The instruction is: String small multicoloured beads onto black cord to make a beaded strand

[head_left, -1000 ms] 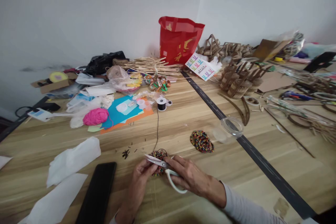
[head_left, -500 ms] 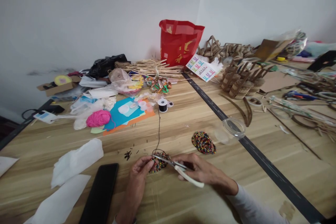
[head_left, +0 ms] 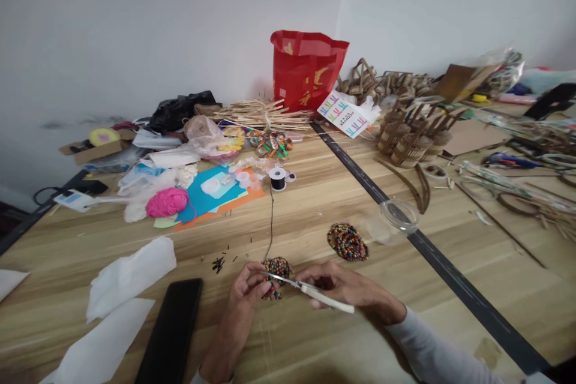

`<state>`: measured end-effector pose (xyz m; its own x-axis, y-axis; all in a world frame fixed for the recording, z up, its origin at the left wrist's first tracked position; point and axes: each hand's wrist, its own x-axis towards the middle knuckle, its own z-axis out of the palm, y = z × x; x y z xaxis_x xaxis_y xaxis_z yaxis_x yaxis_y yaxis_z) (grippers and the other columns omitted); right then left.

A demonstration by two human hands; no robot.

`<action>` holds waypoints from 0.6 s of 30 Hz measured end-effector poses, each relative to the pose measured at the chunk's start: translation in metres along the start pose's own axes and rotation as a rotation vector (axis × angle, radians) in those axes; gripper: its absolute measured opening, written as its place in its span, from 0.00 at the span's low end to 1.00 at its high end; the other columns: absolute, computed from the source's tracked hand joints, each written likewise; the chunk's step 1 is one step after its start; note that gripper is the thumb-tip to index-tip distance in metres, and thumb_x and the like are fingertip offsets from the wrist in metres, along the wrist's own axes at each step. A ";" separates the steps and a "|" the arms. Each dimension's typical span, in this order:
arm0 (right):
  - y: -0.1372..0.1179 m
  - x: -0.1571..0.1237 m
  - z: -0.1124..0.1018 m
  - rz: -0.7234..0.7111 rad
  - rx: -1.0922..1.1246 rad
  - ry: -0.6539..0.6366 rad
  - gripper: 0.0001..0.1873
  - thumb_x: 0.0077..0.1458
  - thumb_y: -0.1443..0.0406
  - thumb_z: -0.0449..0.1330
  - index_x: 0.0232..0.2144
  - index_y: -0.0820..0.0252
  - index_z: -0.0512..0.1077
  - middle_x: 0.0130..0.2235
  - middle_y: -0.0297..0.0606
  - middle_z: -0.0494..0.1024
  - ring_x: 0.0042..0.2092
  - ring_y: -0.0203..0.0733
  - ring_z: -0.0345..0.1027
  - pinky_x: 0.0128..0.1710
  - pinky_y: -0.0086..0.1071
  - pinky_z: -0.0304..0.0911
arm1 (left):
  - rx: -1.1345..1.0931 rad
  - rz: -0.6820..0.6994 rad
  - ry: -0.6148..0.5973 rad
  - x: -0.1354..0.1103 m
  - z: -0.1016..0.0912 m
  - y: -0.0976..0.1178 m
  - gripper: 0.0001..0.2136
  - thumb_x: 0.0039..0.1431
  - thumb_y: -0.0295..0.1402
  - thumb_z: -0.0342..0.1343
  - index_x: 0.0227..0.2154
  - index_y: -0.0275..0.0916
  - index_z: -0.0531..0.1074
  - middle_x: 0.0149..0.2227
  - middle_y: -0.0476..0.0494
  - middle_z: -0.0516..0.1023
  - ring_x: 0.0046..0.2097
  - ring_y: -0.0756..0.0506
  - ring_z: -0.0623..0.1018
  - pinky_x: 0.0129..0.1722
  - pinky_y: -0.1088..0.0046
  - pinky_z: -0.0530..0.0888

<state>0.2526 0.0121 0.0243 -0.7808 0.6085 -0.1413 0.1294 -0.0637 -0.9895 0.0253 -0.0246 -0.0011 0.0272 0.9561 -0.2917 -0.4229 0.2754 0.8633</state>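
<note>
My left hand (head_left: pixel 245 289) pinches a small round piece of coloured beads (head_left: pixel 277 269) low on the wooden table (head_left: pixel 315 216). My right hand (head_left: pixel 348 289) grips white-handled scissors (head_left: pixel 310 291), whose blades point left at the beaded piece beside my left fingers. A thin black cord (head_left: pixel 271 216) runs from the beaded piece back to a black spool (head_left: pixel 277 178). A second beaded disc (head_left: pixel 347 242) lies flat just right of my hands.
A black phone (head_left: pixel 168 331) and white paper sheets (head_left: pixel 128 276) lie to the left. Pink yarn (head_left: pixel 166 201), coloured card, plastic bags and a red bag (head_left: pixel 306 69) sit behind. A clear round lid (head_left: pixel 398 216) and cardboard baskets (head_left: pixel 407 141) stand to the right.
The scissors have swung from upright with the handle loop low to lying flatter, blades pointing left. My right hand has shifted slightly right; my left hand keeps hold of the beaded piece.
</note>
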 end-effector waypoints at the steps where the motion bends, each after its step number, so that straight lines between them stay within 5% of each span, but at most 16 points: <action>1: 0.001 0.000 0.000 0.000 -0.001 -0.008 0.26 0.48 0.50 0.65 0.43 0.62 0.73 0.28 0.30 0.65 0.28 0.31 0.53 0.27 0.23 0.53 | 0.003 -0.007 -0.015 -0.001 0.001 0.000 0.17 0.37 0.29 0.70 0.31 0.38 0.70 0.24 0.50 0.79 0.28 0.47 0.78 0.27 0.75 0.73; 18: 0.012 0.002 0.003 -0.008 -0.022 -0.040 0.25 0.50 0.52 0.64 0.46 0.62 0.73 0.29 0.31 0.66 0.28 0.31 0.54 0.26 0.23 0.52 | 0.068 -0.050 -0.086 -0.003 0.003 0.002 0.21 0.39 0.30 0.69 0.38 0.38 0.71 0.24 0.49 0.79 0.28 0.47 0.77 0.28 0.75 0.72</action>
<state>0.2513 0.0101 0.0118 -0.8057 0.5767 -0.1353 0.1366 -0.0414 -0.9898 0.0268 -0.0267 0.0030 0.1256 0.9451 -0.3016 -0.3569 0.3267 0.8752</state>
